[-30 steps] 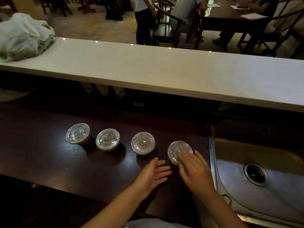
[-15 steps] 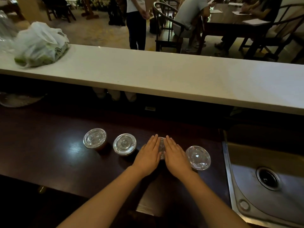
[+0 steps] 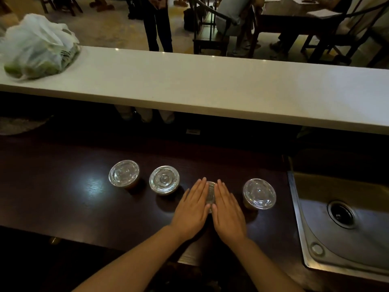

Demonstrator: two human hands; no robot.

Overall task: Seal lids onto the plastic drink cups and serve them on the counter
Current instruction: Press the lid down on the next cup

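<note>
Head view: four clear plastic cups with lids in a row on the dark wood worktop (image 3: pixel 63 192). Far-left cup (image 3: pixel 124 173), second cup (image 3: pixel 164 180), third cup (image 3: pixel 211 193), far-right cup (image 3: pixel 259 193). Brownish drink visible under the lids of the outer cups. Both hands sit flat on the third cup's lid, palms down, fingers straight and together, pointing away from the person. Left hand (image 3: pixel 192 209) covers the lid's left half, right hand (image 3: pixel 228 210) the right half; only a narrow strip of lid shows between them. Hands are spread flat, not curled around anything, pressing or resting on top, cannot tell which. Other three cups untouched, standing apart from each other. Steel sink (image 3: pixel 347 228) with a drain just right of the row, set in the worktop. Raised white counter (image 3: pixel 210 87) runs across behind the cups, bare apart from a white plastic bag (image 3: pixel 35 49) with green contents at its left end. Beyond the counter: chairs, a table, a standing person's legs, seated people
</note>
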